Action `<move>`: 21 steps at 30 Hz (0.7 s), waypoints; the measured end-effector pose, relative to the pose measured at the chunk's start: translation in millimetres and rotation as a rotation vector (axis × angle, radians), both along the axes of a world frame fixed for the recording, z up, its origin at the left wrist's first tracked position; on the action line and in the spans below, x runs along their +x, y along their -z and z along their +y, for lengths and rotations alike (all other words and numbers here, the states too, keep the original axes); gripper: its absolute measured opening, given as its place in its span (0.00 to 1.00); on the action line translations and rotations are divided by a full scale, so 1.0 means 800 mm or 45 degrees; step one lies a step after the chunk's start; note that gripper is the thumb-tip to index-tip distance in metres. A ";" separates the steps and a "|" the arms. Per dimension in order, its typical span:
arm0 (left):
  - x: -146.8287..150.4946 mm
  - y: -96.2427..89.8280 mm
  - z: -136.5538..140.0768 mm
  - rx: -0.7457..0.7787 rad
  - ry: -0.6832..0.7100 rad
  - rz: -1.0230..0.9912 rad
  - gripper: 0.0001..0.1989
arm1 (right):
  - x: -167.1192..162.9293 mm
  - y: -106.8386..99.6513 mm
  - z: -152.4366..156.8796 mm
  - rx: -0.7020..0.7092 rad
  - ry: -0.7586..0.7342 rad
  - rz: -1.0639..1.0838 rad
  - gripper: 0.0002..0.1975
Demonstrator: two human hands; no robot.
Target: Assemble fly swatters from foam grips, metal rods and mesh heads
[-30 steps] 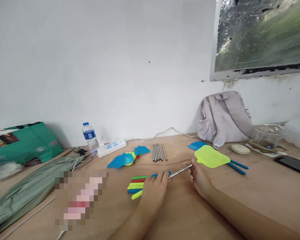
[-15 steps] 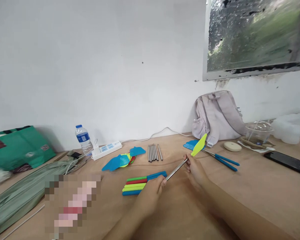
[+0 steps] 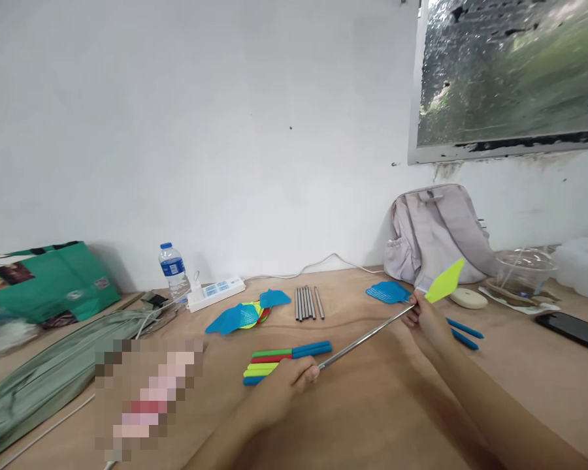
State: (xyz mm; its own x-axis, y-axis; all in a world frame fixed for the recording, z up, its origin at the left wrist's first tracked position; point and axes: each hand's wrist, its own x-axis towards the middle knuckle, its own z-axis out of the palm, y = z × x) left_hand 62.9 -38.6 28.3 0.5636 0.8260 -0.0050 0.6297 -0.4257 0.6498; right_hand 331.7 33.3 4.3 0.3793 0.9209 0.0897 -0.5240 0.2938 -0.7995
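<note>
Stretched between my hands is a telescopic fly swatter, its thin metal rod (image 3: pixel 367 335) slanting up to the right. My left hand (image 3: pixel 298 375) is closed around the rod's lower end; any handle there is hidden. My right hand (image 3: pixel 425 320) pinches the upper end, just below the yellow-green swatter head (image 3: pixel 445 281). Partly behind my left hand lie coloured handle grips (image 3: pixel 272 356) in green, red, yellow and blue. Beyond them are several metal rods (image 3: pixel 306 303) in a row and a pile of loose swatter heads (image 3: pixel 230 318). Blue fly swatters (image 3: pixel 386 292) lie partly hidden behind my right hand.
A power strip (image 3: pixel 216 292) and water bottle (image 3: pixel 172 267) stand at the back left, near a green bag (image 3: pixel 53 281). At the right are a grey backpack (image 3: pixel 436 228), round white case (image 3: pixel 469 298), plastic bowl (image 3: pixel 525 271) and black phone (image 3: pixel 573 331).
My right hand has moved right, away from my left, and the visible rod between them is longer. The swatter head moved right with it. The view has shifted slightly left.
</note>
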 end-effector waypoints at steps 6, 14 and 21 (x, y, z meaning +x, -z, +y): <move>-0.006 0.002 0.008 0.313 -0.154 0.286 0.17 | 0.017 0.001 0.002 0.067 -0.192 0.170 0.15; -0.013 0.007 0.019 0.583 -0.255 0.523 0.18 | -0.024 0.000 -0.020 0.186 -0.327 0.352 0.19; -0.008 -0.001 0.016 0.645 -0.067 0.577 0.19 | -0.003 -0.010 -0.021 0.300 -0.208 0.328 0.24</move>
State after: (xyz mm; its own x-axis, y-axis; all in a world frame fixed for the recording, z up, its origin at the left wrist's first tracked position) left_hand 56.5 -26.1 29.4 0.5560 0.8149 0.1636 0.8210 -0.5692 0.0450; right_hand 329.6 16.2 12.5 0.2667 0.9366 0.2273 -0.7540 0.3497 -0.5560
